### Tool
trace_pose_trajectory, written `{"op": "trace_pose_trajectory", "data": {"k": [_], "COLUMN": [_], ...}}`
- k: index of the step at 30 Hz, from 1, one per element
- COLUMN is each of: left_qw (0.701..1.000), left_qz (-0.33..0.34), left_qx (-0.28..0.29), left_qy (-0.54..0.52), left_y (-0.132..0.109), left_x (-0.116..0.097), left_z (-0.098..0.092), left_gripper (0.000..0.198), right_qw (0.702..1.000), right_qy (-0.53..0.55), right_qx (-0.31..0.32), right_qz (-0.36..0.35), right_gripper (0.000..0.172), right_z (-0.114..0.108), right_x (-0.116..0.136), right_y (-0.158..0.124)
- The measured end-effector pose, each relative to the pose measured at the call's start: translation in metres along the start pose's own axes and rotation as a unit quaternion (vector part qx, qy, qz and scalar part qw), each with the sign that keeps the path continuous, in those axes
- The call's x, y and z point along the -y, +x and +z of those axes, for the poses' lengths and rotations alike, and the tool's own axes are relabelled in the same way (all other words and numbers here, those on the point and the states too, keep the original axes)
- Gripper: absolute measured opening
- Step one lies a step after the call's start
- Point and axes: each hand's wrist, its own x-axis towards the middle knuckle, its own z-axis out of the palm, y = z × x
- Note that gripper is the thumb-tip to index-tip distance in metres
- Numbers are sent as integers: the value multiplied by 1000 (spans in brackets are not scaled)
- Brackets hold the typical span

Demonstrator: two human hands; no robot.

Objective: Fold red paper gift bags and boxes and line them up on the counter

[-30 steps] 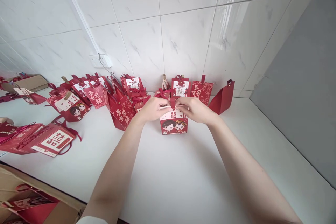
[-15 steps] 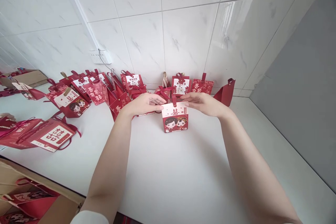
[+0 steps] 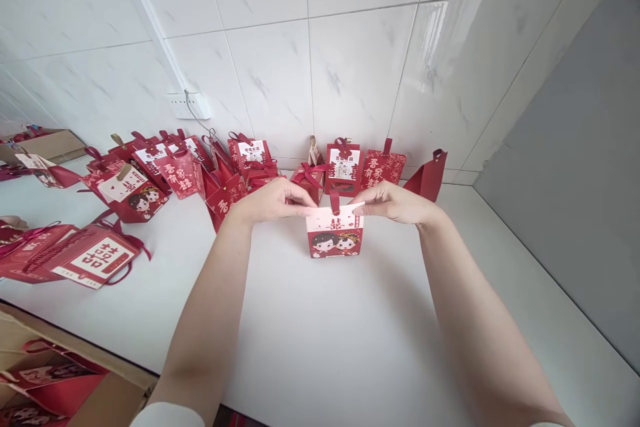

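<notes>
Head view. Item: small red gift box (image 3: 335, 232), standing upright on the white counter (image 3: 325, 340), straight ahead of the person at the far reach of both arms, just in front of the row against the tiled wall. Its broad printed face looks toward the wearer, and its top edge runs left to right between the hands. The left hand (image 3: 273, 201) pinches the left end of the white top flap and the right hand (image 3: 395, 203) pinches the right end. Both are closed on it and equally near, set apart by the flap's width, with a red ribbon tab (image 3: 335, 201) upright between them. Markings: a red double-happiness character (囍) on the flap, a cartoon bridal pair below. Nearby stock: a red box with large pale characters, seemingly 吾家有喜 (image 3: 383, 170); a flat-lying box with a bold 囍 panel (image 3: 95, 257); a cardboard carton (image 3: 100, 407) at the counter's near left corner.
</notes>
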Motion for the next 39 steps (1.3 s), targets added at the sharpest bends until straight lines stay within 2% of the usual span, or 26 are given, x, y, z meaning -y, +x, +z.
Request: {"op": "trace_pose_trajectory", "data": {"k": [2, 4, 6, 9, 12, 14, 18, 23, 26, 31, 35, 37, 39], "left_qw": [1000, 999, 999, 999, 995, 993, 992, 993, 994, 992, 989, 986, 984], "left_qz": [9, 11, 10, 9, -8, -18, -12, -18, -19, -17, -24, -31, -36], "left_qx": [-9, 15, 17, -45, -91, -112, -126, -112, -106, -120, -146, -166, -177], "left_qy": [-17, -28, -28, -29, -28, -25, -21, -7, -2, 21, 16, 10, 7], "left_y": [1, 6, 13, 28, 38, 40, 39, 37, 37, 37, 40, 40, 41], "left_x": [0, 2, 4, 6, 7, 7, 10, 12, 8, 3, 8, 12, 15], "left_z": [1, 5, 14, 33, 49, 52, 49, 44, 44, 47, 49, 48, 47], "left_gripper": [30, 38, 46, 45, 32, 30, 27, 23, 20, 18, 19, 20, 19], "right_qw": [999, 995, 985, 972, 970, 967, 962, 972, 977, 971, 952, 936, 927], "right_qy": [-29, -79, -129, -168, -191, -210, -232, -187, -168, -199, -247, -277, -295], "right_qx": [-25, -42, -86, -153, -143, -134, -134, -133, -120, -118, -181, -218, -228], "right_qz": [16, 50, 73, 60, 48, 54, 49, 41, 49, 52, 5, -29, -47], "right_gripper": [39, 39, 41, 37, 32, 29, 24, 16, 14, 11, 7, 10, 15], "right_z": [0, 2, 5, 9, 12, 14, 16, 18, 17, 17, 17, 17, 18], "right_x": [7, 13, 18, 24, 25, 23, 14, 5, 3, 5, 9, 9, 8], "right_y": [-3, -4, -4, -4, -3, -2, 4, 11, 12, 10, 8, 9, 11]}}
